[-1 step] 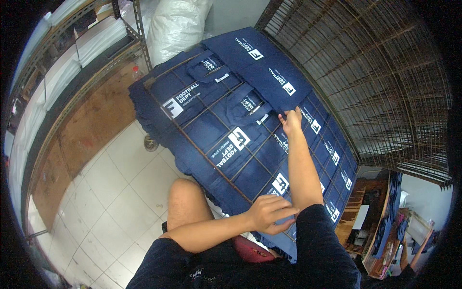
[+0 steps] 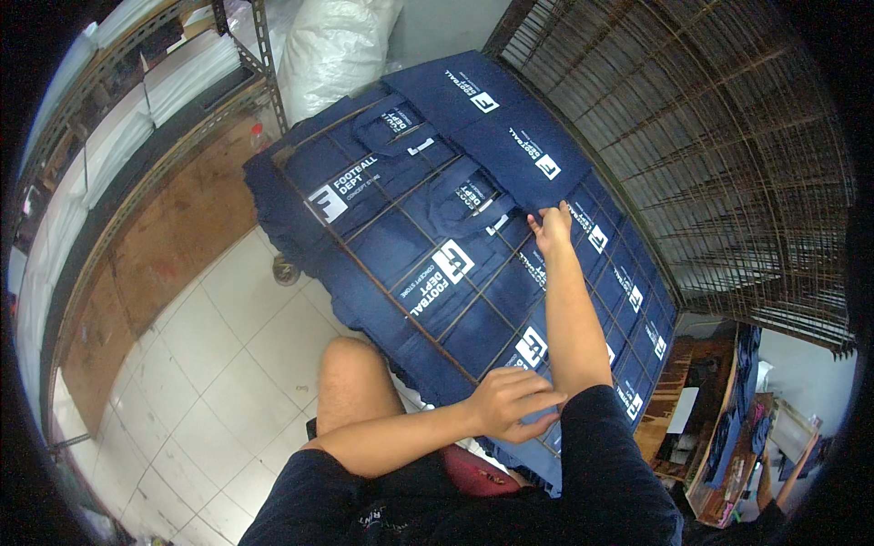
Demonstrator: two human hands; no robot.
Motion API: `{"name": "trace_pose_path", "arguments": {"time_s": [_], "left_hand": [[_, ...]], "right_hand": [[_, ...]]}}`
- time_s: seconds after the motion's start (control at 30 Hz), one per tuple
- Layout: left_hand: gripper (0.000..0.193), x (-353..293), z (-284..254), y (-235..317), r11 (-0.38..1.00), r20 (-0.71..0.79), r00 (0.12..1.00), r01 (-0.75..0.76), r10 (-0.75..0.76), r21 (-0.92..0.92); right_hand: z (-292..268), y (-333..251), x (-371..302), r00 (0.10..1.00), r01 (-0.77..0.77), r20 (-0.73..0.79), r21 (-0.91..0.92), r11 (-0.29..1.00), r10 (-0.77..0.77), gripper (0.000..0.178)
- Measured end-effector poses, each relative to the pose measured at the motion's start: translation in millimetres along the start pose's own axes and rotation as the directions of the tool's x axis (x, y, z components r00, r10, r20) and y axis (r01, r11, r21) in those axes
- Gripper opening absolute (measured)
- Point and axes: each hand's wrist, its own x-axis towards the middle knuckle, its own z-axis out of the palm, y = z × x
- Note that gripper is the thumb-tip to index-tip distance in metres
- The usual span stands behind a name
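Note:
Dark blue fabric panels with white prints are spread over a rusty wire rack. My right hand reaches forward, its fingers pinched at the near corner of one upper panel. Beneath it, the rack's thin bars cross over more printed blue fabric. Close to my body, my left hand hovers by my right elbow over the stack's near edge. Its fingers are loosely curled with the thumb apart, and nothing shows in them.
Raised wire racks lean along the right side. A metal shelf with white stacks stands left, and a white sack sits behind. At lower right are a cluttered wooden bench and another person's arm.

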Motion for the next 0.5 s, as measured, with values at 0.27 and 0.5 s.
{"name": "trace_pose_path", "arguments": {"time_s": [0.27, 0.5], "left_hand": [[0.028, 1.6, -4.8, -3.6, 1.000, 0.021, 1.000, 0.017, -0.017, 0.012], [0.028, 2.1, -6.0, -5.0, 1.000, 0.030, 0.999, 0.028, -0.028, 0.008]], "right_hand": [[4.9, -1.8, 2.5, 1.000, 0.013, -0.007, -0.012, 1.000, -0.013, 0.079], [5.8, -5.1, 3.9, 1.000, -0.011, -0.027, -0.035, 0.999, 0.010, 0.076]]}}
